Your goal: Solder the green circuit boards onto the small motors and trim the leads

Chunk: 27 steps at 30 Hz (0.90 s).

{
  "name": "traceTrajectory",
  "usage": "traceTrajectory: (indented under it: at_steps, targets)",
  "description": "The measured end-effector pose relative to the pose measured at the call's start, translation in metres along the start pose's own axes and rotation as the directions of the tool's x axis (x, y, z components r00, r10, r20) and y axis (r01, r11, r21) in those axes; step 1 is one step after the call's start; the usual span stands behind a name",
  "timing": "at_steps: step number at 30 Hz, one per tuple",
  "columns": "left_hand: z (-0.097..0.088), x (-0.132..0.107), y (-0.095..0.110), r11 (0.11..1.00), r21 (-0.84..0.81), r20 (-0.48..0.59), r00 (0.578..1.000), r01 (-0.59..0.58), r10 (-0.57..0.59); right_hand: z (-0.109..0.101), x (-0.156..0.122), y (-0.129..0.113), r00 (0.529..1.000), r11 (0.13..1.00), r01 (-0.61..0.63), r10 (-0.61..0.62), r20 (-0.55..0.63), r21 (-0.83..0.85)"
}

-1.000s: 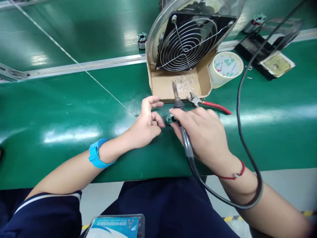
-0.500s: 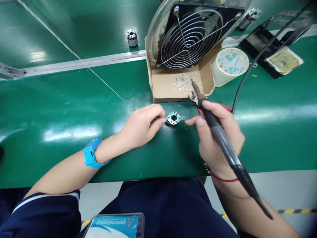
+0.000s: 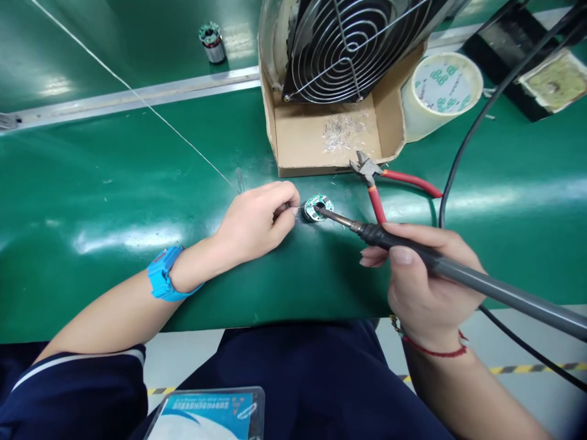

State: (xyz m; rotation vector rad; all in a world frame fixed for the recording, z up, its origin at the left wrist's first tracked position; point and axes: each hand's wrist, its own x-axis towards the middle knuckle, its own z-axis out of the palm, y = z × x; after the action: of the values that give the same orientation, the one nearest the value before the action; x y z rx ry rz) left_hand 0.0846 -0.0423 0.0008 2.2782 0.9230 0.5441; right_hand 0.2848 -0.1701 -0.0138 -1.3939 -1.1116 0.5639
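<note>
The round circuit board [image 3: 316, 206] lies flat on the green surface [image 3: 92, 201], between the two hands and just beyond the left fingertips. The left hand [image 3: 257, 220] rests on the surface with thumb and forefinger pinched on a thin solder wire [image 3: 137, 98], whose short free end points at the board's near-left edge. The right hand [image 3: 422, 287] is closed in a pen grip around the soldering iron [image 3: 458, 272], well back from the hot end, and the tip touches the board near its centre hole.

The step in hand looks like soldering one joint on the board. To do it well, the tip should sit on pad and lead together, and the wire should be fed into the joint rather than onto the iron. Nothing clamps the board, so it could slide under side pressure; a light downward touch would be safer. The heel of the right hand hangs off the surface, so bracing it would steady the tip. The iron's cable [image 3: 458, 165] loops beyond the right hand and may tug on it.

Red-handled cutters [image 3: 376, 183] lie just beyond the right hand, and past them a cardboard tray [image 3: 302, 146] sits under a fan [image 3: 348, 49].
</note>
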Motion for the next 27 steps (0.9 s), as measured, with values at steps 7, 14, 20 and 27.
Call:
traceTrajectory:
  at_steps: [7, 14, 20, 27]
  targets:
    - [0.005, 0.003, -0.002, 1.000, -0.006, 0.028, 0.999, -0.030, 0.030, -0.002, 0.004, -0.006, 0.999, 0.993, 0.027, -0.025, 0.025, -0.113]
    - [0.008, 0.007, -0.003, 1.000, 0.007, 0.164, 0.986, -0.010, 0.008, -0.002, 0.010, -0.013, 1.000, 0.988, 0.020, -0.018, 0.019, -0.151]
    - [0.015, 0.005, -0.003, 0.997, 0.000, 0.144, 0.986, 0.080, -0.080, -0.003, 0.020, -0.020, 1.000, 0.981, 0.020, -0.019, 0.005, -0.194]
    - [0.016, 0.005, -0.003, 0.996, -0.013, 0.134, 0.987, 0.088, -0.085, -0.005, 0.020, -0.025, 1.000, 0.979, 0.008, -0.006, 0.012, -0.203]
